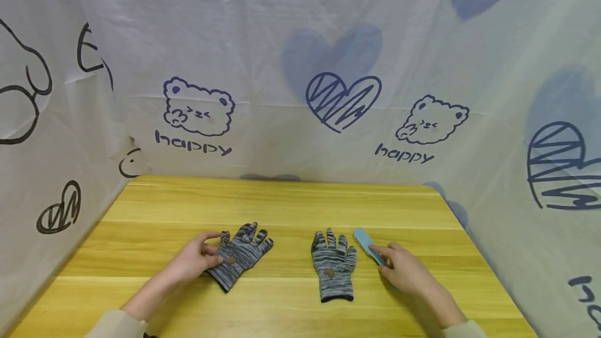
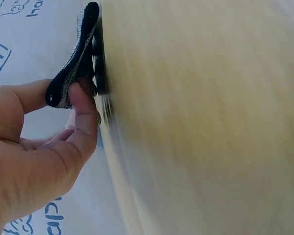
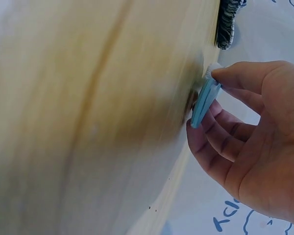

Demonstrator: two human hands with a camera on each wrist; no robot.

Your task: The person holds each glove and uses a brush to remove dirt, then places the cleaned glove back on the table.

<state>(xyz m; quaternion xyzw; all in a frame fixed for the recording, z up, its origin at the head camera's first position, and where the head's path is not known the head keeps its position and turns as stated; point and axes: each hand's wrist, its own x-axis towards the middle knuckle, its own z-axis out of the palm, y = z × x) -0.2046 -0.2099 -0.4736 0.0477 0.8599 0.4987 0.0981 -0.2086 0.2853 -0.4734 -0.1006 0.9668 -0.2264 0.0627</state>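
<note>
Two grey-and-black knitted work gloves lie on the wooden table, each with a brown patch. At the edge of the left glove (image 1: 244, 252), my left hand (image 1: 190, 260) pinches the fabric. The left wrist view shows the dark cuff (image 2: 71, 63) between thumb and finger. The right glove (image 1: 334, 265) lies flat with fingers pointing away, touched by neither hand. Beside it is a light blue brush (image 1: 361, 239) with bristles along one side. My right hand (image 1: 407, 271) holds its handle (image 3: 206, 103) between thumb and fingers, low over the tabletop.
The yellow wood-grain table (image 1: 281, 200) has its far edge against a white curtain (image 1: 263, 40) printed with hearts, bears and lettering. More of this cloth hangs along the left and right sides.
</note>
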